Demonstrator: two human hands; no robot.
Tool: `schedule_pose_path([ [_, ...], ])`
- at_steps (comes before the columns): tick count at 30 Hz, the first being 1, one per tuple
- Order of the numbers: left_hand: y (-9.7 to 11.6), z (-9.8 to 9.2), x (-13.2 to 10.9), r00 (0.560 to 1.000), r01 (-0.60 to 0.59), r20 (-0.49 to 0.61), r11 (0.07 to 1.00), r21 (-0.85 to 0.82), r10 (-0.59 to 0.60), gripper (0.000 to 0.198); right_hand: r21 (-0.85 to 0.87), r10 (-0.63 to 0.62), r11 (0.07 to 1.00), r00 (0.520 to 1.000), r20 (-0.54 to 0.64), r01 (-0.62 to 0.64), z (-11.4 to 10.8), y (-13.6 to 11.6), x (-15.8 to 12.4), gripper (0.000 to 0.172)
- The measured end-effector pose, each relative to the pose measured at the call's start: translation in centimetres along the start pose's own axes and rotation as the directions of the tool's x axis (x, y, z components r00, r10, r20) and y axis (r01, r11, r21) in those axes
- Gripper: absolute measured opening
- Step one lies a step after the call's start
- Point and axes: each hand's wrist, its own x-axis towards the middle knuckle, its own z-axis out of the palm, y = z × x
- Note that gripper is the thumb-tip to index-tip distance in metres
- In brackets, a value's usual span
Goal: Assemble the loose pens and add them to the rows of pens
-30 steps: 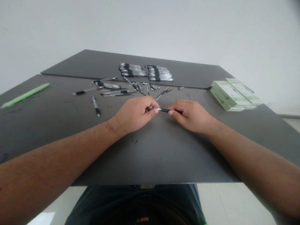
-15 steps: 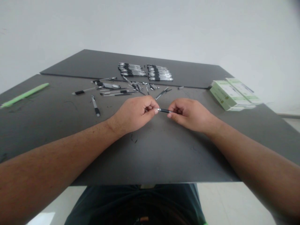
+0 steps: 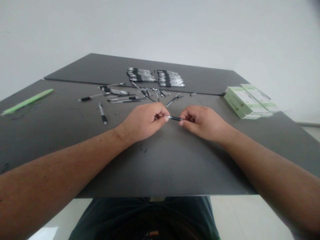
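Note:
Between my two hands, above the dark table, a pen (image 3: 175, 118) with a black grip lies roughly level. My left hand (image 3: 147, 120) pinches its silver tip end between thumb and fingers. The other end is in the closed fingers of my right hand (image 3: 201, 121), which hide part of the barrel. Just beyond my hands are loose pen parts (image 3: 172, 100), including thin dark pieces and small tips. Farther left lie several clear barrels with black grips, and one such barrel (image 3: 102, 113) rests apart from them.
Two rows of pens (image 3: 171, 78) lie side by side at the back. Green-and-white boxes (image 3: 247, 101) are stacked at the right. A long light-green stick-like object (image 3: 27, 101) lies far left. The table (image 3: 160, 173) has a seam across it, with a wall behind.

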Motion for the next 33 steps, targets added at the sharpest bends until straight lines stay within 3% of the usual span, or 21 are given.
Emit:
schedule_pose_path([
  [4,0.10,-0.11,-0.03,1.000,-0.002,0.002,1.000,0.006,0.002,0.013,-0.014,-0.060,0.998,0.997,0.042,0.060,-0.04,0.02,-0.01,0.025],
  [11,0.23,-0.15,0.10,1.000,0.014,0.007,1.000,0.013,-0.014,0.017,0.045,0.044,0.998,0.999,-0.025,-0.043,-0.26,-0.52,-0.13,0.011],
  [25,0.05,-0.01,0.10,1.000,0.005,-0.011,0.999,0.031,-0.005,0.019,0.004,0.000,1.000,1.000,0.001,0.000,-0.39,-0.58,-0.12,0.025],
  [33,-0.11,0.00,0.13,1.000,0.002,0.004,1.000,0.027,-0.002,0.018,0.046,0.075,0.996,0.997,-0.005,-0.075,-0.35,-0.77,-0.17,0.013],
])
